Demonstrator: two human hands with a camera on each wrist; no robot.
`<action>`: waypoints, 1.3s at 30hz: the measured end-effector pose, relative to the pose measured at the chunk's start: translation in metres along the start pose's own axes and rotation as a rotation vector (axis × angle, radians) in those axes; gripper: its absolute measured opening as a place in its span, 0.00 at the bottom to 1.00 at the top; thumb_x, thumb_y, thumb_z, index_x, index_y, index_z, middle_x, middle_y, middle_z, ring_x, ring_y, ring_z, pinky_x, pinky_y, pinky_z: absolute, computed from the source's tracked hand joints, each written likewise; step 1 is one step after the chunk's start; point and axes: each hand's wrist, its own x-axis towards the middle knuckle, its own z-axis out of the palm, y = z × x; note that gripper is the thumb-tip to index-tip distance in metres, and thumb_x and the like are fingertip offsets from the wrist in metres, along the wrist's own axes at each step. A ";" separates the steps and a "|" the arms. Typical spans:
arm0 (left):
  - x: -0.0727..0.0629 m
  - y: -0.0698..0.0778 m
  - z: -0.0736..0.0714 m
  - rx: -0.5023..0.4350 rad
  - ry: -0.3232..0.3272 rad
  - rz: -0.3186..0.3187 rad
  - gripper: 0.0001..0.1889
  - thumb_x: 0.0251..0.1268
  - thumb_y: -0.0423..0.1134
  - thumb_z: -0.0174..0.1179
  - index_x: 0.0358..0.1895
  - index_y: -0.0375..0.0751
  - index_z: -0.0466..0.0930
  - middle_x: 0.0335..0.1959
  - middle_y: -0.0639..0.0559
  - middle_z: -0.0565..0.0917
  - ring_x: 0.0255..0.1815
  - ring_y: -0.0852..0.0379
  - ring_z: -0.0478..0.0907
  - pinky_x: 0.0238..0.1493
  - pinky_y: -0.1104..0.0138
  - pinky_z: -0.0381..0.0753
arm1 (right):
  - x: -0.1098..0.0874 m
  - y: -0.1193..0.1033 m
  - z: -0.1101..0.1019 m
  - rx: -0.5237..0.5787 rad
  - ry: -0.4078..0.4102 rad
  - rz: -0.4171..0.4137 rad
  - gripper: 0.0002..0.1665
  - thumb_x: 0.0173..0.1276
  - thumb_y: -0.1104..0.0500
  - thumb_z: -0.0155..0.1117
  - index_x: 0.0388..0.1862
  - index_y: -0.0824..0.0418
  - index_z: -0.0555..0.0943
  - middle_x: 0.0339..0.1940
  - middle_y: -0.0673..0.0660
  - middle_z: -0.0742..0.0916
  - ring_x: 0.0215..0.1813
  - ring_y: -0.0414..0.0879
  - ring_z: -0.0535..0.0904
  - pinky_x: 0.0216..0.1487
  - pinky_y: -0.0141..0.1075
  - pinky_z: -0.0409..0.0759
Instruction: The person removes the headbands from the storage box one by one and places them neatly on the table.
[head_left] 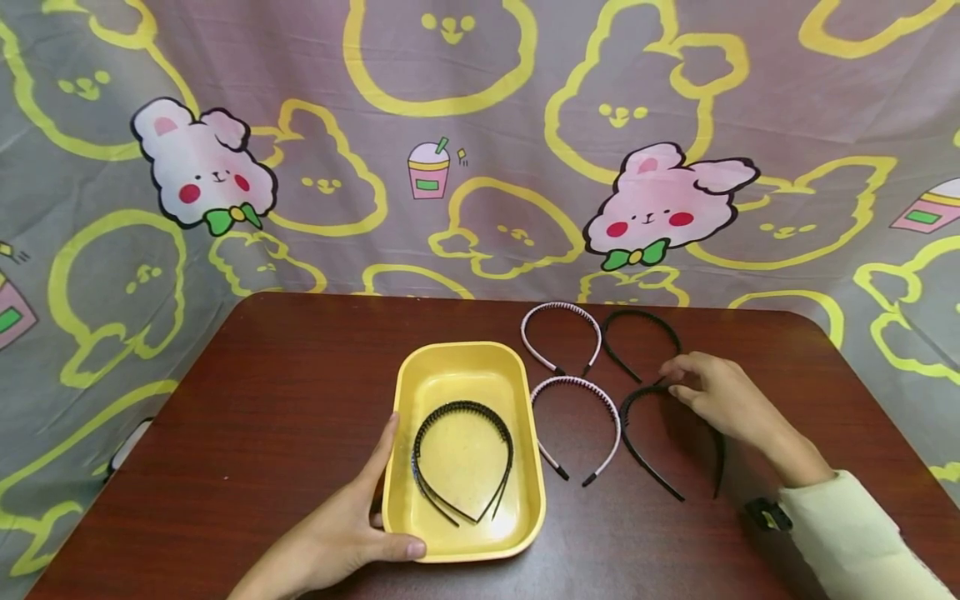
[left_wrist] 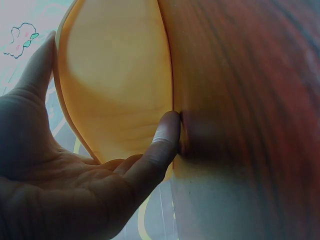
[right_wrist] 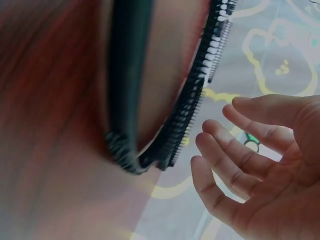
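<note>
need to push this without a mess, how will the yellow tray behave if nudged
Probably stiff: its walls show no bend in the left hand. Likely slides rather than tips, being broad and low. The loose black headbands inside may shift.

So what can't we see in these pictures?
Head: part of the near black band, covered by the right hand.
Head: some of the left hand, hidden by the tub.
Left wrist: the bands in the tub, blocked by its side.
Right wrist: a blurry black band, cut off by the top edge.

Yellow tray [head_left: 468,367], black headbands [head_left: 626,423], pink headbands [head_left: 573,381], wood-grained reddish-brown table [head_left: 300,408]
</note>
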 end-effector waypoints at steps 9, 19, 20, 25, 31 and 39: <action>0.001 -0.001 0.000 -0.043 -0.021 0.018 0.74 0.52 0.46 0.82 0.84 0.69 0.22 0.88 0.39 0.43 0.57 0.60 0.80 0.63 0.84 0.62 | 0.001 -0.020 0.000 0.027 0.042 -0.024 0.12 0.64 0.69 0.72 0.46 0.62 0.89 0.42 0.57 0.90 0.45 0.53 0.85 0.48 0.46 0.80; 0.002 -0.003 -0.001 -0.054 -0.033 0.034 0.74 0.53 0.44 0.81 0.85 0.66 0.20 0.87 0.37 0.39 0.55 0.60 0.81 0.61 0.83 0.66 | 0.005 -0.039 0.001 0.066 0.071 -0.064 0.12 0.64 0.71 0.71 0.47 0.64 0.88 0.43 0.57 0.91 0.45 0.53 0.85 0.46 0.47 0.83; 0.003 -0.003 -0.001 -0.063 -0.039 0.041 0.74 0.54 0.43 0.81 0.85 0.65 0.20 0.87 0.36 0.38 0.54 0.59 0.82 0.61 0.83 0.67 | 0.005 -0.040 0.001 0.068 0.074 -0.070 0.12 0.64 0.71 0.71 0.47 0.64 0.88 0.43 0.57 0.91 0.44 0.53 0.86 0.45 0.47 0.83; 0.003 -0.004 -0.001 -0.075 -0.046 0.044 0.75 0.54 0.42 0.81 0.85 0.64 0.19 0.87 0.35 0.37 0.54 0.60 0.82 0.60 0.82 0.69 | 0.008 -0.049 0.003 0.079 0.095 -0.100 0.11 0.64 0.71 0.72 0.46 0.64 0.88 0.43 0.57 0.90 0.42 0.50 0.85 0.42 0.43 0.84; 0.003 -0.005 -0.001 -0.085 -0.048 0.063 0.75 0.54 0.41 0.81 0.85 0.63 0.19 0.87 0.34 0.37 0.55 0.60 0.82 0.60 0.81 0.70 | 0.012 -0.063 0.004 0.108 0.107 -0.126 0.13 0.64 0.71 0.72 0.47 0.62 0.88 0.43 0.55 0.90 0.41 0.46 0.85 0.43 0.42 0.84; 0.003 -0.003 0.000 -0.081 -0.047 0.030 0.74 0.54 0.43 0.81 0.85 0.66 0.20 0.87 0.37 0.36 0.55 0.60 0.82 0.59 0.81 0.71 | 0.017 -0.083 0.007 0.128 0.110 -0.144 0.14 0.65 0.71 0.71 0.47 0.59 0.89 0.39 0.50 0.89 0.37 0.40 0.79 0.40 0.35 0.77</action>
